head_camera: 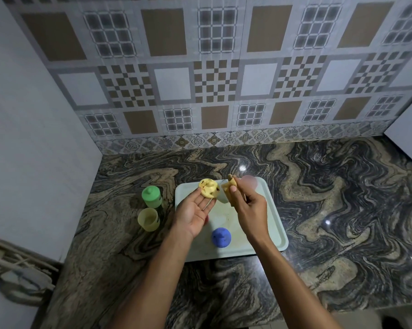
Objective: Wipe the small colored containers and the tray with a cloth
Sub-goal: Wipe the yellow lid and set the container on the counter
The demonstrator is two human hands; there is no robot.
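A pale green tray (275, 224) lies on the marbled counter. Above its far left part my left hand (195, 210), palm up, holds a yellow lid (208, 188) at the fingertips. My right hand (246, 205) is closed on a small yellowish cloth (231, 188), held just right of the lid. A blue-lidded container (221, 236) stands on the tray's near side. A pink container (250, 182) shows blurred behind my right hand. Left of the tray, on the counter, stand a green-lidded container (151, 196) and an open yellow container (148, 219).
The marbled counter (342, 198) runs right and toward me. A tiled wall (212, 79) stands behind it and a plain white wall (34, 138) to the left. A white appliance edge (411, 129) is at the far right. Cables (17, 269) lie at the lower left.
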